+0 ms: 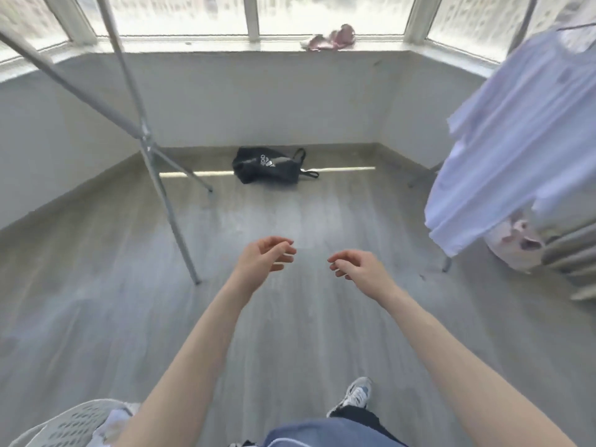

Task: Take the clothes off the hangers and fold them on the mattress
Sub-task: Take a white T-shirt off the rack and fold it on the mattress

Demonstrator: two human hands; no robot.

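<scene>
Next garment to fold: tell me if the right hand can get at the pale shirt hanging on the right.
Probably yes. The right hand is empty, and nothing stands between it and the pale shirt, which hangs up to its right.

Pale lilac shirt (503, 150), black bag (267, 166) with white logo, grey wood-grain floor (96, 301).

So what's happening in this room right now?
A person stands on the grey wood-look floor, both bare arms out. The left hand and right hand are half curled and hold nothing. A pale lavender T-shirt hangs on the right, untouched. A black sports bag lies by the wall, and a white laundry basket sits at the lower left.
</scene>
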